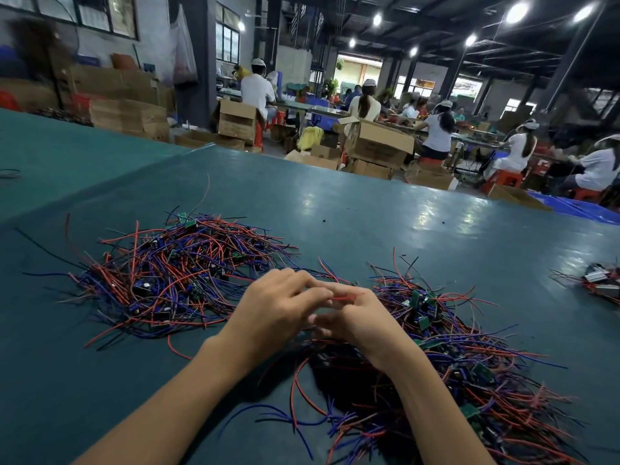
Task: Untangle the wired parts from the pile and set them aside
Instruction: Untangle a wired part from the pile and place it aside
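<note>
Red, blue and black wired parts, studded with small green circuit boards (424,322), sprawl in a large pile (476,374) across the near right of a green-covered table (369,213). At that pile's left edge a person's bare hands meet. The left hand (278,307) and the right hand (359,322) both have their fingers curled, fingertips drawn together. Between them they pinch a short red wire (343,298), whose far end cannot be traced among the strands. Left of the pile and near it lies a second heap (174,273) of the same wired parts. Well to the pile's right, at the frame's edge, sits a small separate bundle (600,283). Beyond the pile, past the table's far edge, open cardboard boxes (375,142) stand on the floor. Workers in white tops (436,132) sit there on red stools (503,179) at long benches.
</note>
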